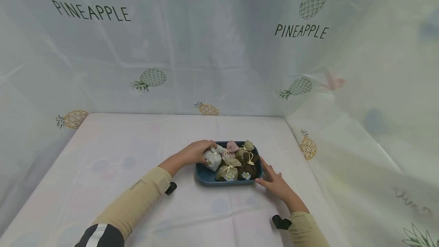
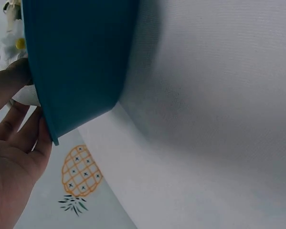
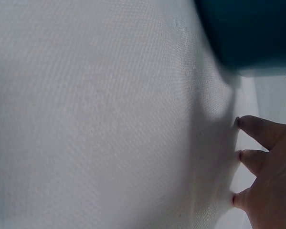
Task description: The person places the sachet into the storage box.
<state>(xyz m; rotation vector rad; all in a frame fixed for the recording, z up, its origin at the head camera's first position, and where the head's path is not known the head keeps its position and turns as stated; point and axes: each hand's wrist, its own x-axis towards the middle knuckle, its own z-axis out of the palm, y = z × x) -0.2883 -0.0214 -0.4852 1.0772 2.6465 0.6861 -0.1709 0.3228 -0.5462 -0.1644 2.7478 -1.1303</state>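
A blue tray (image 1: 202,178) lies on the table with several small drawstring pouches in it. At its left end my left hand (image 1: 197,152) grips a white pouch (image 1: 212,159), thumb on the near side and fingers behind it. In the left wrist view, the left hand (image 2: 14,138) is beside the tray's rim, the white pouch (image 2: 27,95) partly hidden by it. My right hand (image 1: 276,186) is at the tray's right end with its fingers spread. The right wrist view shows fingertips of the right hand (image 3: 271,176) resting on the tablecloth beside the tray (image 3: 252,38).
Beside the white pouch sit a pink pouch (image 1: 230,148), a green pouch (image 1: 244,149), a beige pouch (image 1: 227,170) and a dark brown pouch (image 1: 248,167). White cloth covers the table (image 1: 137,144). A pineapple-printed curtain (image 1: 212,48) hangs behind and along the sides.
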